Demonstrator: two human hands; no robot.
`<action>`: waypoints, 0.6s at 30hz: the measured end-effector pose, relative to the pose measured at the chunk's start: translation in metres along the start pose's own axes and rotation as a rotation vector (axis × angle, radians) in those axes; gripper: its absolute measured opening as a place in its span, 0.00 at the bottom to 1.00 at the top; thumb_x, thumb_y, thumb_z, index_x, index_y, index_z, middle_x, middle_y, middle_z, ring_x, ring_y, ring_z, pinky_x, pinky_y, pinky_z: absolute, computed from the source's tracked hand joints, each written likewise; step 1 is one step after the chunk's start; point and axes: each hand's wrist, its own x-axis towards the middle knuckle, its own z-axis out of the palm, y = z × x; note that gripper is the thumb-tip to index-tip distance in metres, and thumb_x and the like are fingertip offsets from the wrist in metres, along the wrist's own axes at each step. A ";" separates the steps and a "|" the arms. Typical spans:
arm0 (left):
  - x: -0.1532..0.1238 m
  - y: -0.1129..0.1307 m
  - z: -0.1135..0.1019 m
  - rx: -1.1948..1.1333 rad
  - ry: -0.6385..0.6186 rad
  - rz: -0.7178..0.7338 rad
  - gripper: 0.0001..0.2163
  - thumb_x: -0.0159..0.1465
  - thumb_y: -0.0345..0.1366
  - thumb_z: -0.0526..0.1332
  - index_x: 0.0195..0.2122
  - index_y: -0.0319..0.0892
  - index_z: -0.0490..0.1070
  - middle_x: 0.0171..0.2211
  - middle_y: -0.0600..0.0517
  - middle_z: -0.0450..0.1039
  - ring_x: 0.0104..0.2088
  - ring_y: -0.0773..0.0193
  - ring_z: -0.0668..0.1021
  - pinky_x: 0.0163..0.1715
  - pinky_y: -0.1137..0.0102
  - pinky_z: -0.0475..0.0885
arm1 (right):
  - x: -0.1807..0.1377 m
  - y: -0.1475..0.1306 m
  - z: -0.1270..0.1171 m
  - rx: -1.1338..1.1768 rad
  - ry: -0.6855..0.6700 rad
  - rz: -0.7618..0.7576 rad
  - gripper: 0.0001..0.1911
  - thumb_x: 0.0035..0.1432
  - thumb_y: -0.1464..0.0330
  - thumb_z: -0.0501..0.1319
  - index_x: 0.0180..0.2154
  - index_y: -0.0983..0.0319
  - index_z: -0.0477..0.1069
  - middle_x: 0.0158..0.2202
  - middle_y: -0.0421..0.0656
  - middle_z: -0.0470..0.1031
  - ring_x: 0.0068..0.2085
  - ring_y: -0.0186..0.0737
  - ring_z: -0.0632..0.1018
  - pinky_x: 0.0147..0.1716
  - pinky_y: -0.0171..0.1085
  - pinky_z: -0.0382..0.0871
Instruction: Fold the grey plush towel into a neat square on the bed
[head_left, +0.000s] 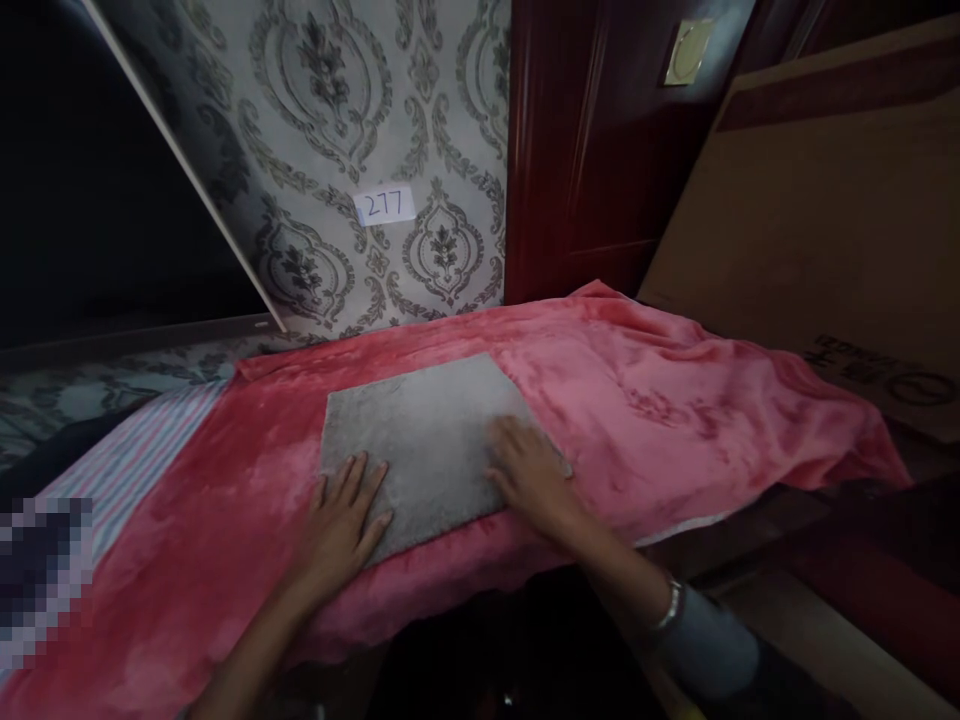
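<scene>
A grey, plush-looking rectangular cloth [427, 440] lies spread flat on a pink and red blanket [622, 400]. My left hand [341, 520] rests on the cloth's near left corner, palm down, with its fingers spread. Over the right part of the cloth is my right hand [529, 470], slightly blurred, its fingers stretched out towards the left. Whether the right palm presses on the cloth or hovers just above it I cannot tell. Nothing shows in either hand.
Patterned wallpaper [330, 110] with a paper label [385, 205] reading 277 rises behind the blanket. A dark screen [112, 190] stands at the left, above a striped cloth [150, 440]. A large cardboard box [825, 220] leans at the right, beside a dark red wooden panel [585, 150].
</scene>
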 end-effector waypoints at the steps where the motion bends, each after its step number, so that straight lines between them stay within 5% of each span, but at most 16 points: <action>1: 0.000 0.000 0.000 0.003 0.002 -0.001 0.29 0.69 0.51 0.47 0.69 0.47 0.55 0.71 0.43 0.49 0.69 0.47 0.56 0.64 0.44 0.54 | 0.004 -0.013 0.005 0.005 -0.056 -0.074 0.31 0.67 0.60 0.53 0.67 0.65 0.57 0.69 0.52 0.53 0.69 0.51 0.53 0.66 0.52 0.47; 5: -0.002 -0.005 0.005 0.023 0.040 0.021 0.29 0.69 0.50 0.46 0.69 0.48 0.54 0.70 0.44 0.50 0.69 0.47 0.58 0.64 0.44 0.55 | 0.013 -0.026 0.020 0.012 -0.195 -0.169 0.35 0.68 0.53 0.52 0.69 0.64 0.53 0.71 0.49 0.48 0.70 0.48 0.49 0.68 0.54 0.43; 14: -0.005 -0.008 0.014 0.001 0.089 0.051 0.28 0.69 0.50 0.46 0.69 0.48 0.53 0.70 0.42 0.51 0.68 0.45 0.57 0.62 0.42 0.56 | -0.016 0.071 0.011 -0.061 -0.186 0.136 0.37 0.68 0.50 0.45 0.70 0.65 0.49 0.71 0.53 0.47 0.70 0.50 0.50 0.66 0.58 0.47; 18: 0.001 -0.011 -0.002 -0.096 0.042 0.035 0.28 0.67 0.51 0.50 0.66 0.49 0.61 0.68 0.44 0.57 0.66 0.45 0.62 0.61 0.44 0.60 | -0.001 0.083 0.006 -0.059 -0.164 0.209 0.38 0.67 0.52 0.48 0.69 0.70 0.52 0.70 0.57 0.49 0.70 0.55 0.50 0.66 0.56 0.49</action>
